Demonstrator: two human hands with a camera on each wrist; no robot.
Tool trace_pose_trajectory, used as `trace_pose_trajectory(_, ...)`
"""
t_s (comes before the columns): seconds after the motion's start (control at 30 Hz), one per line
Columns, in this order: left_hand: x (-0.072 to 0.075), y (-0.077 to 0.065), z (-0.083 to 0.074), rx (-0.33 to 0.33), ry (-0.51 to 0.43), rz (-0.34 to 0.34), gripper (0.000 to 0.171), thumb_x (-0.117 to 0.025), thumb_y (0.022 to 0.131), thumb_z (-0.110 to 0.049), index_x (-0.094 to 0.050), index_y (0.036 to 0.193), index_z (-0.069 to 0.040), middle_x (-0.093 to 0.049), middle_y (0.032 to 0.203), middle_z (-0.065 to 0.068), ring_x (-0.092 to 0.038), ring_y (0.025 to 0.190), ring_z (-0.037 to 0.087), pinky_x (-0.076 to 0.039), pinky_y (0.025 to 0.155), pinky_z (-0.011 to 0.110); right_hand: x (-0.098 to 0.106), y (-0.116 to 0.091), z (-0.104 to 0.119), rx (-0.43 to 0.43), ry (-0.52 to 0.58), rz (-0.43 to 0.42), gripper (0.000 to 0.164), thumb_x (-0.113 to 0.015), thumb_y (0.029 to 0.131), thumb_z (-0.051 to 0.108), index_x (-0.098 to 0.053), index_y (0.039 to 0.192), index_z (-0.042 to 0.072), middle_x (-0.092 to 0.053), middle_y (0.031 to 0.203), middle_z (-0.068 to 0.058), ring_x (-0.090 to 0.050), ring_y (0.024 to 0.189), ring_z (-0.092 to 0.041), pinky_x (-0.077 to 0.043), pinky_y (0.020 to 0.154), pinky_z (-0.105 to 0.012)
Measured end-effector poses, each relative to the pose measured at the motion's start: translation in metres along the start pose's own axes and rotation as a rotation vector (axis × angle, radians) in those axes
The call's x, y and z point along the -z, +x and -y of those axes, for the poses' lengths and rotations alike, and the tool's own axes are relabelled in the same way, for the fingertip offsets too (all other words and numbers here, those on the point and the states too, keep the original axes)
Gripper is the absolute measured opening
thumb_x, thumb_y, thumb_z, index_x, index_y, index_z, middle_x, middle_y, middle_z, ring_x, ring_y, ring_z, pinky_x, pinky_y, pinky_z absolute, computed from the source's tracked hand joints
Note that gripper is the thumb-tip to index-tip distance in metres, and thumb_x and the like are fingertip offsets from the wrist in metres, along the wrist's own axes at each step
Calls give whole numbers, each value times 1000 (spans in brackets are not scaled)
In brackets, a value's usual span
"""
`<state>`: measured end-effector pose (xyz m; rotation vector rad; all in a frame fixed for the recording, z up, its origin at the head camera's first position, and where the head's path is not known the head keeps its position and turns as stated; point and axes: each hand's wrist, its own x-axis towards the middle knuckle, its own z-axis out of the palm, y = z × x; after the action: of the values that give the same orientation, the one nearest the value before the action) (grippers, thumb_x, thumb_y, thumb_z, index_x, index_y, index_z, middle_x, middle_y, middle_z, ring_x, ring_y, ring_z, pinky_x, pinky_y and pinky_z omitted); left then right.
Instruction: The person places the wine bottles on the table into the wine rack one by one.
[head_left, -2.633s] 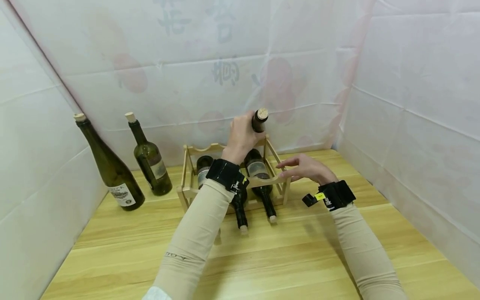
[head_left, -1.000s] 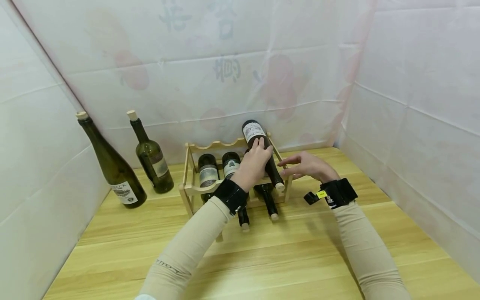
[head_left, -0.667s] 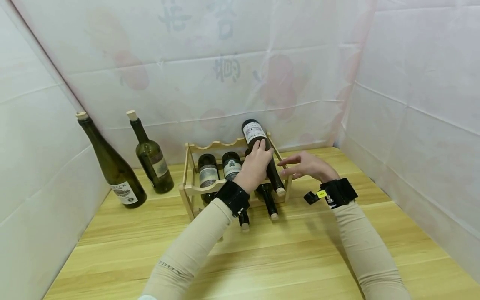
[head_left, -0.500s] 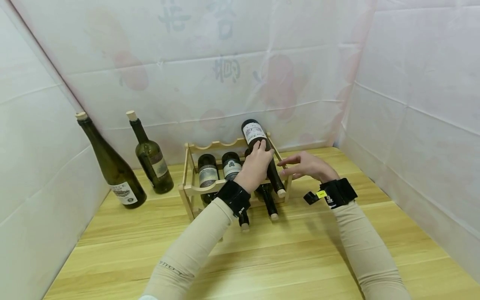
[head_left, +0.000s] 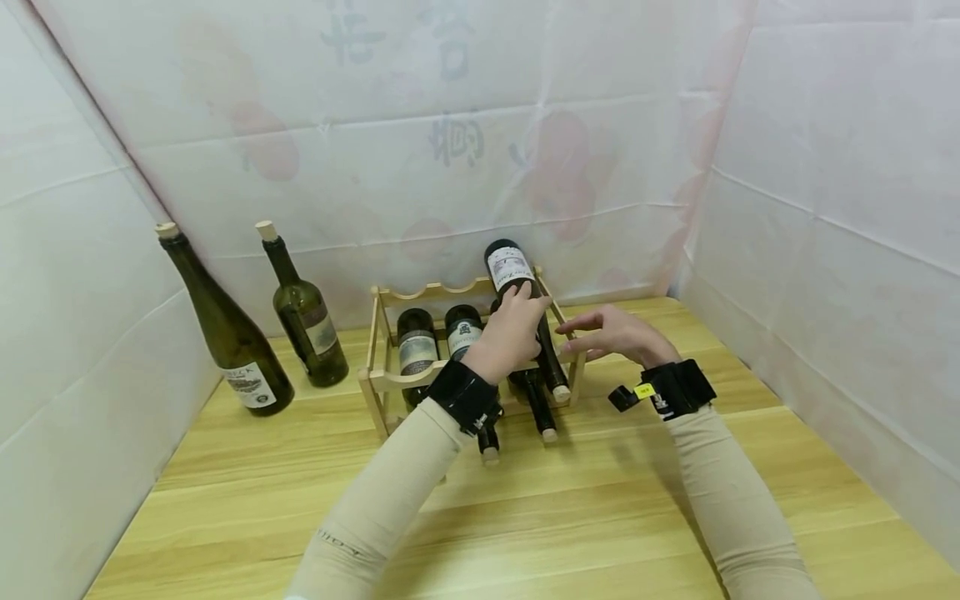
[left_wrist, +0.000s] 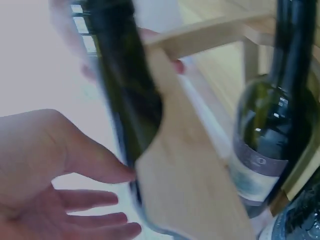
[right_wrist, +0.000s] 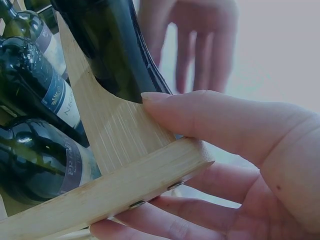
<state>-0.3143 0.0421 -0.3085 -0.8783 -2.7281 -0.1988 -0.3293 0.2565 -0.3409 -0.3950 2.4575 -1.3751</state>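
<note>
A dark wine bottle (head_left: 510, 265) lies across the top right of a wooden wine rack (head_left: 397, 382), its corked neck pointing forward and down. In the right wrist view, the neck of this bottle (right_wrist: 112, 50) sits in a notch of the front rail. My left hand (head_left: 506, 333) is over the bottle; in the left wrist view, its thumb (left_wrist: 95, 157) is right at the glass and the fingers are loosely extended. My right hand (head_left: 618, 333) holds the rack's right front corner, thumb (right_wrist: 200, 112) on top beside the bottle, fingers beneath.
Lower in the rack lie a left bottle (head_left: 417, 348), a middle bottle (head_left: 462, 332) and a right bottle (head_left: 532, 396), necks jutting forward. A tall corked bottle (head_left: 236, 358) and a shorter one (head_left: 303, 321) stand left on the wooden table (head_left: 600, 517). White cloth walls surround it.
My left hand first held the bottle up over the rack, cork raised. It laid the bottle on top, neck forward; the neck has since settled slightly lower. The right hand stays at the corner.
</note>
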Motion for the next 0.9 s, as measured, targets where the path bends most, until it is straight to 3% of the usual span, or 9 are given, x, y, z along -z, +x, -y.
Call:
trace_pose_trajectory(0.17,11,-14,-6,-40,-78,-210,44,-59,88,-7,-57,132,-10,-53,128,14,-50,114,30,-50,86,35,2,1,-1,-3,-3,-2,65,-79,77,36,-58,132,7,-51,137,-12,-59,107,-25,-53,83,-43)
trace_pose_trajectory(0.27,12,-25,-10,-44,-105,-331,33,-54,92,-10,-61,125,-8,-59,113,11,-57,96,25,-52,74,32,2,1,-1,0,-2,1,68,-79,76,37,-57,133,6,-49,138,-15,-60,107,-25,-52,84,-44)
trace_pose_trajectory(0.4,11,-38,-16,-1,-166,-411,22,-57,93,-17,-64,113,-8,-60,85,2,-53,63,12,-46,51,24,2,1,-1,3,-5,3,69,-79,76,37,-56,133,5,-49,138,-16,-60,107,-25,-53,83,-43)
trace_pose_trajectory(0.5,8,-46,-19,33,-233,-394,17,-60,93,-22,-63,103,-8,-54,67,-4,-45,48,6,-38,41,21,2,0,-1,-2,-7,-7,67,-79,76,37,-58,131,6,-50,138,-14,-59,108,-25,-53,82,-41)
trace_pose_trajectory(0.67,-2,-56,-18,95,-314,-337,22,-62,93,-28,-60,84,-9,-50,57,-5,-46,46,6,-38,43,21,2,-1,-1,0,-4,-13,61,-79,77,35,-60,129,8,-49,138,-11,-58,110,-25,-53,82,-40)
trace_pose_trajectory(0.8,-16,-59,-17,120,-370,-296,42,-60,93,-34,-54,57,-13,-45,48,-4,-44,40,8,-35,39,21,0,-1,1,12,-1,-4,60,-79,77,35,-61,128,8,-52,137,-10,-58,110,-25,-53,82,-41)
trace_pose_trajectory(0.9,-27,-60,-18,126,-420,-247,55,-55,95,-41,-50,47,-14,-38,39,-5,-40,32,7,-31,33,20,-1,-2,1,12,-7,-1,61,-79,76,37,-62,127,9,-53,135,-9,-58,110,-24,-53,82,-41)
